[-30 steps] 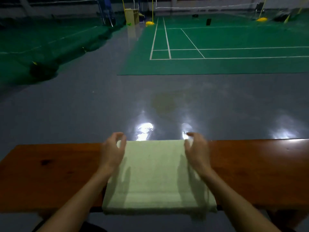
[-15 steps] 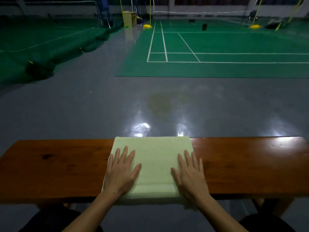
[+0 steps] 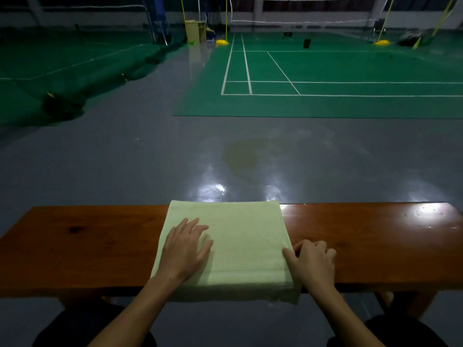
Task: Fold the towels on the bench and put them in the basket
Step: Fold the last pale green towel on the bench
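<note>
Dim sports hall, glossy grey floor [image 3: 125, 159] with light glare. Green badminton court [image 3: 350, 71], white lines, net [image 3: 300, 11] strung between yellow posts beyond.

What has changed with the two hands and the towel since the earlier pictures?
The right hand slid off the towel to its right edge, where its fingers now curl. The left hand stays flat on the towel, which remains folded on the bench.

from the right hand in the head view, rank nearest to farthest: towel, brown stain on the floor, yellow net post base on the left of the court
Measured from the right hand:
1. Towel, touching its thumb, on the bench.
2. Brown stain, on the grey floor beyond the bench.
3. Yellow net post base, far off at the court's left edge.
</note>
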Action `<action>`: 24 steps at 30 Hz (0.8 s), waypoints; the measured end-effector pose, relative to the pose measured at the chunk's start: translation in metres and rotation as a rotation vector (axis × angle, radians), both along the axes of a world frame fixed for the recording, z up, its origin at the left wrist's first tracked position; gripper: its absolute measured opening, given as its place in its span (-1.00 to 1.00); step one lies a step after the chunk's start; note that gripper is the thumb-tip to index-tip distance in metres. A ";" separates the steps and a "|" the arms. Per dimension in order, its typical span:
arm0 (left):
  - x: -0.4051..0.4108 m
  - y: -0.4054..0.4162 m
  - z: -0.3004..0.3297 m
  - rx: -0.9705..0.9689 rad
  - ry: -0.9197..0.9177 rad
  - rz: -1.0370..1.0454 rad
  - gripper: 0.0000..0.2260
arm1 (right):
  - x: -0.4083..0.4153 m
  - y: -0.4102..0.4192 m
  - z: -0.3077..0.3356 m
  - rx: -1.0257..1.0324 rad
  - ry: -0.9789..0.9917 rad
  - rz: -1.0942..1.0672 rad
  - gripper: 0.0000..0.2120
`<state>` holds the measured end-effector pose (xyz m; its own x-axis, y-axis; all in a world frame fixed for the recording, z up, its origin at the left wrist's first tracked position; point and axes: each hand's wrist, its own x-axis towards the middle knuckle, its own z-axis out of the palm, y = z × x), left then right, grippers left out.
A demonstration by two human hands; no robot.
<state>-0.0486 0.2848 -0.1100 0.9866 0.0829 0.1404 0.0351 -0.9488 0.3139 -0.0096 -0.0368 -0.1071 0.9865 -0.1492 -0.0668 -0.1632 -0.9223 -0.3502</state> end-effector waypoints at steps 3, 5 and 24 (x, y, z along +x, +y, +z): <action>0.010 -0.016 0.008 -0.044 -0.222 -0.018 -0.62 | 0.009 0.002 -0.004 0.128 0.024 -0.003 -0.73; 0.017 -0.030 0.014 -0.108 -0.252 -0.041 -0.68 | 0.012 0.004 -0.004 0.234 -0.017 0.016 -0.75; 0.049 -0.084 0.046 -0.328 0.124 -0.540 -0.66 | -0.001 0.027 0.047 0.943 -0.041 0.354 -0.66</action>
<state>0.0003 0.2008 -0.0639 0.9087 -0.4109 0.0743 -0.3661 -0.6986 0.6148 -0.0102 -0.0100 -0.0602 0.9682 0.2488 0.0283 0.0947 -0.2591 -0.9612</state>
